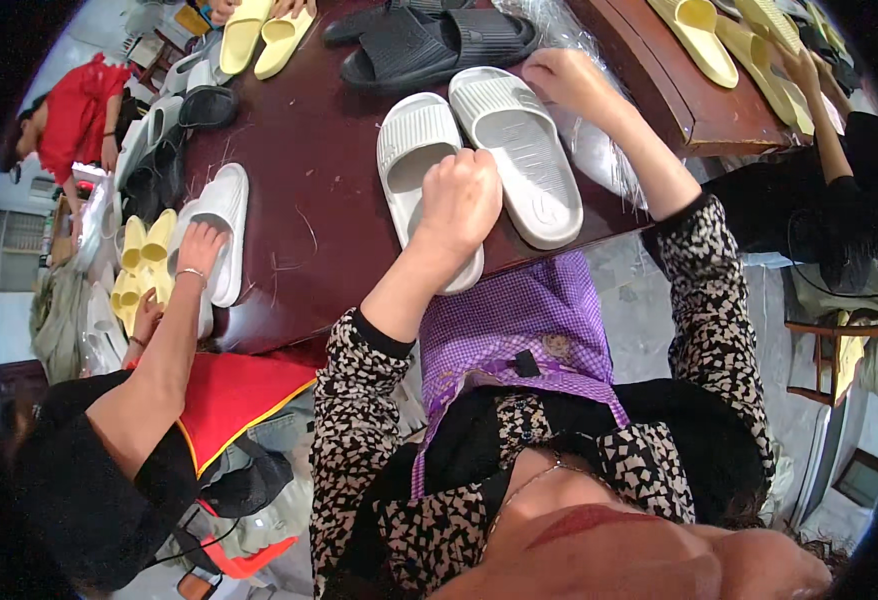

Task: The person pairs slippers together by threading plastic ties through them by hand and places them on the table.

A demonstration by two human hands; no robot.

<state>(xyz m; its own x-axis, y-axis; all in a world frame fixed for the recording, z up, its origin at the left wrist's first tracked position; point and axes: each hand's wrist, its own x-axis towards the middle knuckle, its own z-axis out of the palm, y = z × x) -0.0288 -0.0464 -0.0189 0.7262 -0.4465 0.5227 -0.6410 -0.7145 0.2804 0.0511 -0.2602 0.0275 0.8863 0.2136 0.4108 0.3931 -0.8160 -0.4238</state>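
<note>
A pair of off-white ribbed slide sandals lies side by side at the table's front edge. My left hand (462, 197) is curled into a fist over the left sandal (416, 135), next to the inner edge of the right sandal (532, 170). Whatever its fingers may hold is hidden. My right hand (571, 82) is bent closed just beyond the right sandal's strap, near crumpled clear plastic (604, 160). Its fingertips do not show clearly, so any small thing in them cannot be made out. Black slides (429, 50) lie just beyond the white pair.
The dark red table (299, 140) carries loose threads. At left, a co-worker's hand (202, 247) touches a white slide (227, 210) beside yellow slides (142, 262). Another person's hands hold yellow slides (284, 45) at the far edge. More yellow slides (699, 40) lie on a second table (729, 118).
</note>
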